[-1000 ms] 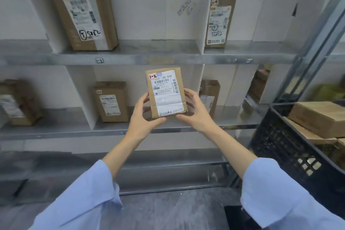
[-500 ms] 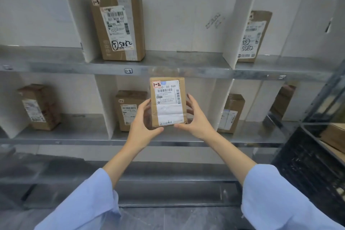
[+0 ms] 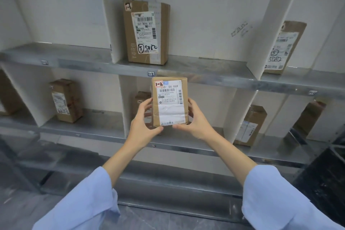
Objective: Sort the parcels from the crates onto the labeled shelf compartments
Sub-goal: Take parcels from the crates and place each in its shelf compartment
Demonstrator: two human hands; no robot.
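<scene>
Just behind the grip, a shelved box (image 3: 141, 97) shows only a sliver past the left hand (image 3: 142, 127) and the held parcel (image 3: 169, 102) (whose fine print is too small to read). Far left of the grip, a second box (image 3: 7, 95) is cut off.

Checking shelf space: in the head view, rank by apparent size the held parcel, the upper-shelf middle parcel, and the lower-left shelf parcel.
1. upper-shelf middle parcel: clearly largest.
2-3. held parcel and lower-left shelf parcel look about alike; the held one is nearer the camera, so I leave them unranked.
</scene>
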